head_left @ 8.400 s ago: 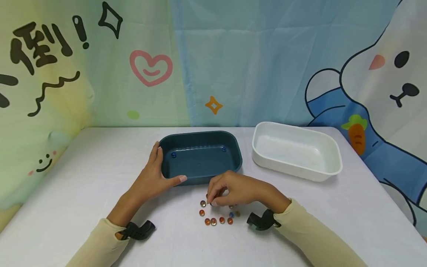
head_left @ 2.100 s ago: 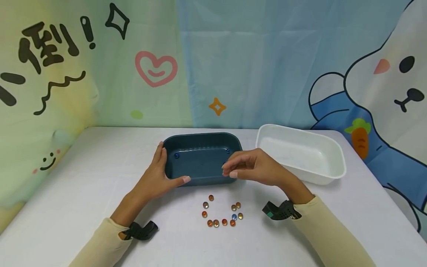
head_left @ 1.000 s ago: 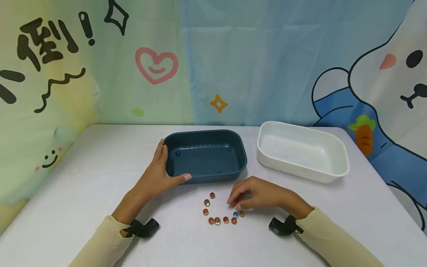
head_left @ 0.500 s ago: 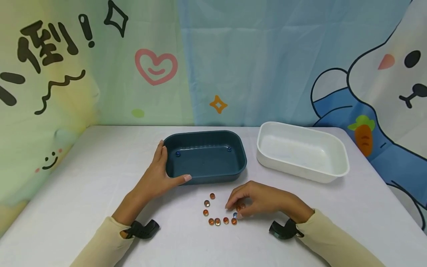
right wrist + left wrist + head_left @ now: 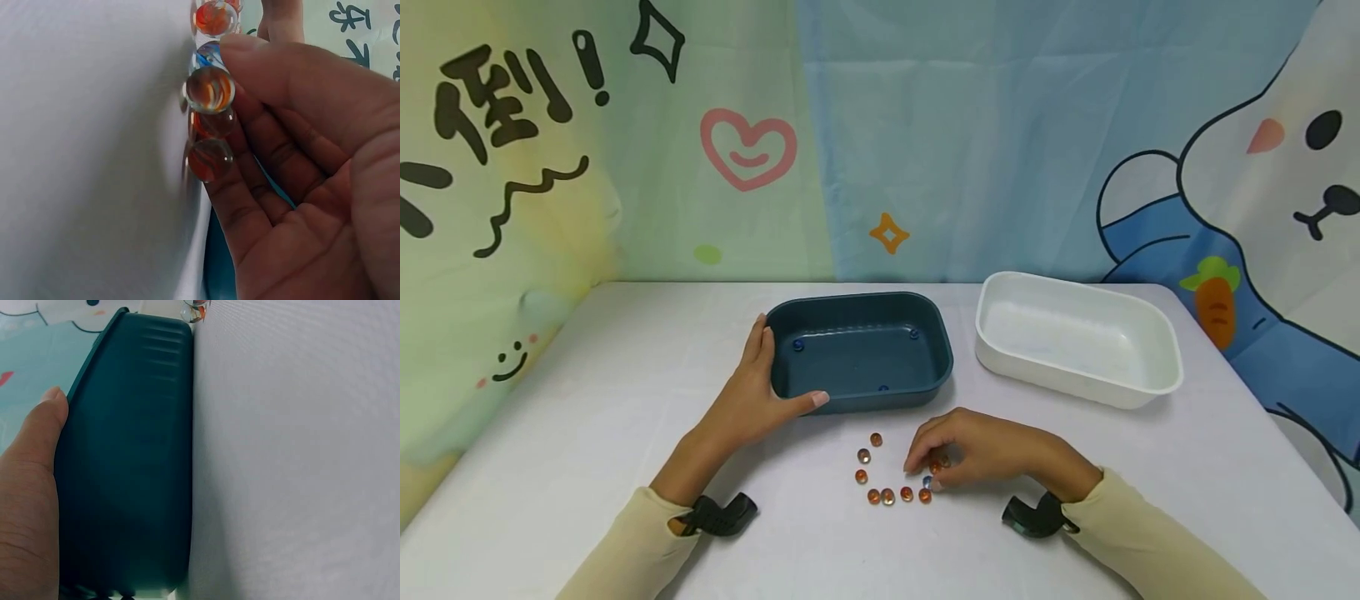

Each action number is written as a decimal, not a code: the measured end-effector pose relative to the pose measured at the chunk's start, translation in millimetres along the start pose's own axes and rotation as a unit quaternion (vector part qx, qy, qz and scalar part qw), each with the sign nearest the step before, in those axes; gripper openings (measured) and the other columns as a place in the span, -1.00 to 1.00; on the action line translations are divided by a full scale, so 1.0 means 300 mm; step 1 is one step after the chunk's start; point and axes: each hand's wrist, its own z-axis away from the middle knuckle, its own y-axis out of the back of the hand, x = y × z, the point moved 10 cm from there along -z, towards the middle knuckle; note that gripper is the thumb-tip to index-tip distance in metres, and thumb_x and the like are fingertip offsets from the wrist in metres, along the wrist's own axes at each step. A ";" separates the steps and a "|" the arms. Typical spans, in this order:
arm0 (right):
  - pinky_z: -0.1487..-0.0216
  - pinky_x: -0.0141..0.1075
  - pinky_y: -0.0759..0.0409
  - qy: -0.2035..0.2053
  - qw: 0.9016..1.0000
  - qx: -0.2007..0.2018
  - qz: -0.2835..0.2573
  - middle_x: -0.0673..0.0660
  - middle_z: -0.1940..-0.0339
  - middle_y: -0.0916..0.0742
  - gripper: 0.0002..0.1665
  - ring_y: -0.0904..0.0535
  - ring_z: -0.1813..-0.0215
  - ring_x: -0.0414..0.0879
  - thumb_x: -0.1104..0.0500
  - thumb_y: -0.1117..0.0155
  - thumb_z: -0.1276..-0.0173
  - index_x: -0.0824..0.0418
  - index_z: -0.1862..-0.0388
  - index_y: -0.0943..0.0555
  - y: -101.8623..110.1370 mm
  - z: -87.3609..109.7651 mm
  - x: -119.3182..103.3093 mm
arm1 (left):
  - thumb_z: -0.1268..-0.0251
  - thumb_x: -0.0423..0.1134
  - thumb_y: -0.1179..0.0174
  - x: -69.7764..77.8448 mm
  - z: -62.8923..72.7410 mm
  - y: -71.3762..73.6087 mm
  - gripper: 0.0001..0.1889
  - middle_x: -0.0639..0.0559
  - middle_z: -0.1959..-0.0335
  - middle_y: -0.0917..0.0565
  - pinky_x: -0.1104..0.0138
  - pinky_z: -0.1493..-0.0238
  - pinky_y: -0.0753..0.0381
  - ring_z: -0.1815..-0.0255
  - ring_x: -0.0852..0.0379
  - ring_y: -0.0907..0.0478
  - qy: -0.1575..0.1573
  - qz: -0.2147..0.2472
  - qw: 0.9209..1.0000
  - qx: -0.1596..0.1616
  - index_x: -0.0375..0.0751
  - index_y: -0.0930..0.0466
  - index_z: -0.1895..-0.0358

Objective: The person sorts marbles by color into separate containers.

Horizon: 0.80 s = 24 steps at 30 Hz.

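Note:
In the head view my left hand [image 5: 748,396] rests against the left near corner of a dark teal plastic bin [image 5: 857,403]. Its fingers lie straight along the side, and the thumb is stretched over the near rim. Three dark blue marbles, one of them a near marble [image 5: 883,388], lie inside that bin. My right hand [image 5: 977,446] is low over the glass marbles, fingers loosely bent. Its thumb tip touches a blue marble [image 5: 927,482], with a gap to the fingertips. In the right wrist view a swirled orange marble [image 5: 211,89] and others stand beside the fingers.
Several orange and amber marbles, such as an orange marble [image 5: 861,477], form a loose curve on the white tablecloth [image 5: 820,542]. A white plastic bin [image 5: 1067,385] stands to the right of the teal one. A printed curtain [image 5: 955,150] hangs behind the table.
The teal bin shows one more blue marble than at first. My right hand moved from over that bin down to the marbles, then lowered its thumb to the blue one. The left hand stays.

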 end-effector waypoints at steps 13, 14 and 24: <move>0.13 -0.33 -0.60 0.007 1.000 0.020 0.007 -0.10 0.21 -0.70 -0.84 -0.57 0.19 -0.24 0.29 -0.36 -0.30 0.11 0.17 -0.73 -0.001 -0.009 -0.009 | 0.06 0.51 -0.22 -0.004 0.001 -0.002 0.35 0.09 -0.56 0.46 -0.10 -0.37 -0.13 -0.54 -0.14 0.17 -0.001 0.014 1.000 -0.004 -0.33 0.31 -0.54; 0.12 -0.32 -0.60 0.006 1.000 0.027 0.002 -0.10 0.20 -0.70 -0.85 -0.57 0.19 -0.23 0.29 -0.35 -0.31 0.12 0.17 -0.74 0.002 -0.010 -0.007 | 0.06 0.52 -0.22 -0.005 0.001 -0.002 0.35 0.10 -0.56 0.46 -0.10 -0.37 -0.13 -0.54 -0.13 0.17 -0.001 0.015 1.000 -0.005 -0.32 0.31 -0.54; 0.11 -0.27 -0.64 0.017 0.992 0.124 -0.011 -0.02 0.22 -0.68 -0.89 -0.64 0.20 -0.16 0.34 -0.33 -0.32 0.22 0.24 -0.76 0.071 -0.002 -0.003 | 0.06 0.51 -0.22 -0.001 0.004 0.002 0.35 0.11 -0.56 0.47 -0.10 -0.37 -0.13 -0.54 -0.14 0.17 -0.003 0.018 1.000 -0.006 -0.35 0.30 -0.54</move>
